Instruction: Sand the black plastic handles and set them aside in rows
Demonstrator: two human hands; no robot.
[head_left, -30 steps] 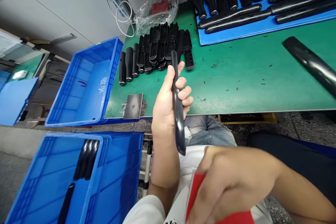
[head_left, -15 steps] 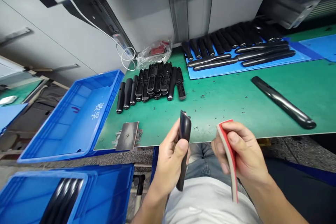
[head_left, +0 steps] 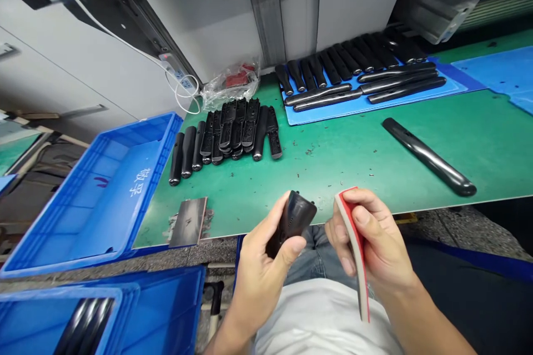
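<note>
My left hand [head_left: 266, 266] is closed around a black plastic handle shell [head_left: 296, 215], held up in front of the table's near edge. The shell's broad end with small prongs faces up and away from me, and its lower part is hidden by my fingers. In my right hand [head_left: 375, 238] is a bent sanding pad [head_left: 355, 238], red on one face and grey on the other, pinched between thumb and fingers. Pad and shell are apart. A flat dark sanding pad [head_left: 189, 223] lies near the table's front edge, among black scraps.
Several black shells [head_left: 239, 127] are piled on the green table [head_left: 325, 161]. More lie on a blue sheet [head_left: 325, 113] at the back. One long shell [head_left: 428, 155] rests at right. Blue crates [head_left: 100, 199] stand to the left; the lower one holds shells. A plastic bag [head_left: 233, 86] sits behind.
My left hand has turned the shell from edge-on so that its broad face now shows. My right hand keeps its grip on the sanding pad. The whole view has shifted slightly.
</note>
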